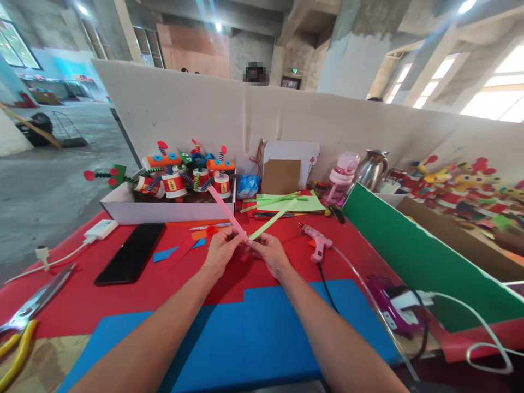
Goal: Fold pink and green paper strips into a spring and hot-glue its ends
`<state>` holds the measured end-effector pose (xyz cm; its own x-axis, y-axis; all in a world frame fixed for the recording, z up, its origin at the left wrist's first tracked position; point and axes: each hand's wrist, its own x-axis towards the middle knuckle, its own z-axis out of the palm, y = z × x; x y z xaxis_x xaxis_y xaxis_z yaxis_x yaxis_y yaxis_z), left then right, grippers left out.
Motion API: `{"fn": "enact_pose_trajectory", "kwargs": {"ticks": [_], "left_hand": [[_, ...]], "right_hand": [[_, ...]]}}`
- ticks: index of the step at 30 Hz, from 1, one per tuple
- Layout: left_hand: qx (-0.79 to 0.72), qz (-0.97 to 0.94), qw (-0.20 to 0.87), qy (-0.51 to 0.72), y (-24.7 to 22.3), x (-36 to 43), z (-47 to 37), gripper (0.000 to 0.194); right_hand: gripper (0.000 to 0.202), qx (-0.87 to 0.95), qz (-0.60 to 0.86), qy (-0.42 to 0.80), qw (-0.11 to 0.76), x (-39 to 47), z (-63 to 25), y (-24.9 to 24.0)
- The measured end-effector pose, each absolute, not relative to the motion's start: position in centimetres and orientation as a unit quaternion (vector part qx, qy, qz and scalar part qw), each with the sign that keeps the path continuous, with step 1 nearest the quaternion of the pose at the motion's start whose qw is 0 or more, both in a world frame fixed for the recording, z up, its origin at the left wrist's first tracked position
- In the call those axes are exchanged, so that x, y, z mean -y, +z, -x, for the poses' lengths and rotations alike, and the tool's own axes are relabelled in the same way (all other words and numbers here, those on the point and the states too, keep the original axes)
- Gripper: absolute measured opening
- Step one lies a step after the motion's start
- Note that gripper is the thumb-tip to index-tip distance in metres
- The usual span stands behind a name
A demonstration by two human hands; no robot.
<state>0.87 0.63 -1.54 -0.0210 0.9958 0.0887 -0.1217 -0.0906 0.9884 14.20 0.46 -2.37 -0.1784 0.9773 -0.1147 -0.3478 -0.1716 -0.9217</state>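
Observation:
Over the red table covering, my left hand (224, 249) pinches the lower end of a pink paper strip (226, 209), which slants up to the left. My right hand (268, 251) has its fingers closed on the lower end of a light green paper strip (273, 220), slanting up to the right. The two strips meet between my fingertips in a V shape. Fingers partly hide the place where they meet. A pink glue gun (317, 242) lies right of my right hand. Green strips and sheets (282, 202) lie behind my hands.
A white box (172, 212) of paper-cup figures stands back left. A black phone (131, 254) and yellow-handled scissors (27, 314) lie left. On the right are a green-sided box (413, 256), a purple power strip (395, 308) and cables. A white partition (184, 109) stands behind.

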Motion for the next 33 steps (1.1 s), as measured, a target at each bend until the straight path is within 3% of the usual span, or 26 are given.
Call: {"fn": "enact_pose_trajectory", "kwargs": {"ticks": [8, 17, 22, 33], "left_hand": [[-0.467, -0.522, 0.5, 0.509, -1.72, -0.74, -0.99, 0.029], [-0.492, -0.544, 0.453, 0.507, -1.74, -0.89, -0.69, 0.028], [-0.471, -0.526, 0.497, 0.505, -1.63, -0.75, -0.95, 0.028], [-0.478, -0.526, 0.491, 0.504, -1.71, -0.73, -0.87, 0.026]], "right_hand": [[0.024, 0.414, 0.407, 0.603, 0.546, -0.71, -14.27, -2.68], [0.031, 0.413, 0.397, 0.638, 0.514, -0.42, -14.11, -2.28], [0.029, 0.402, 0.384, 0.612, 0.563, -0.55, -14.15, -2.38], [0.025, 0.426, 0.41, 0.592, 0.548, -0.71, -14.19, -2.62]]}}
